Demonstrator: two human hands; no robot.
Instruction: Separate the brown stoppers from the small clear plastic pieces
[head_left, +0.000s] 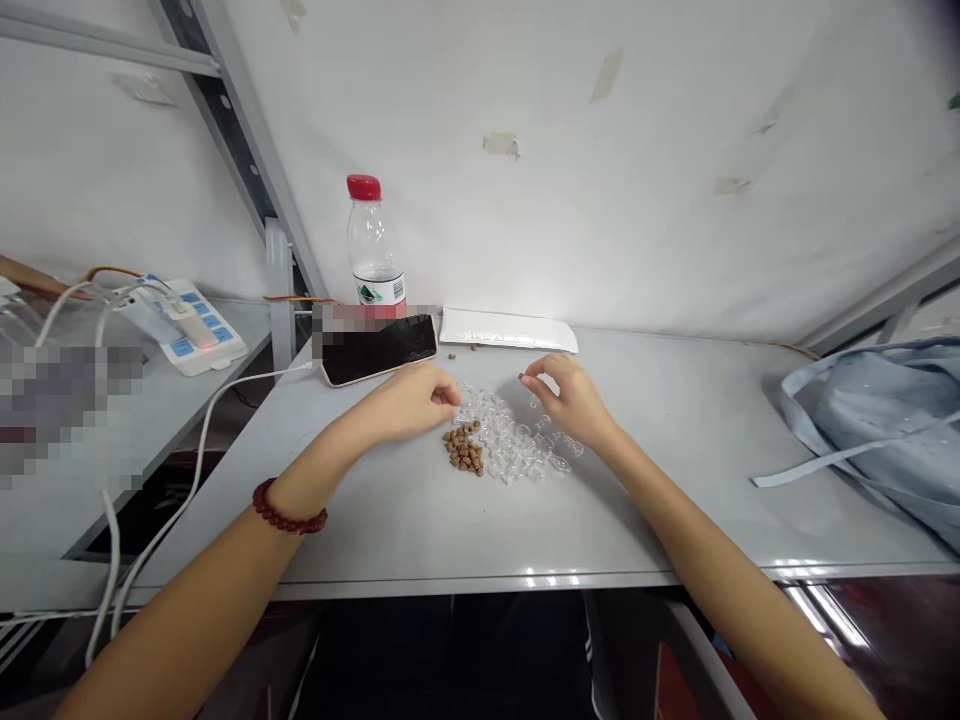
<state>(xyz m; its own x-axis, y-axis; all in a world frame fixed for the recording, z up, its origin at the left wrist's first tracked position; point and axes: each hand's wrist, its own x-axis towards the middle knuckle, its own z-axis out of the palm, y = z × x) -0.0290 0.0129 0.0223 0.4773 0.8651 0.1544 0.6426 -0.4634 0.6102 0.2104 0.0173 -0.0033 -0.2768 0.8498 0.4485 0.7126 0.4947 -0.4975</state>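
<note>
A small brown nugget is pinched between the thumb and forefinger of my right hand, raised over the far right side of the clear plastic pieces. My left hand rests at the left edge of that pile with its fingers curled in; whatever they hold, if anything, is hidden. Many small transparent plastic pieces lie spread between the two hands. Against their near left side sits a heap of brown nuggets. Two stray nuggets lie farther back. A dark red braided bracelet circles my left wrist.
Behind my left hand lies a black-screened phone with a white cable. A red-capped bottle and a white packet are along the wall. A power strip is at left; a light blue bag is at right.
</note>
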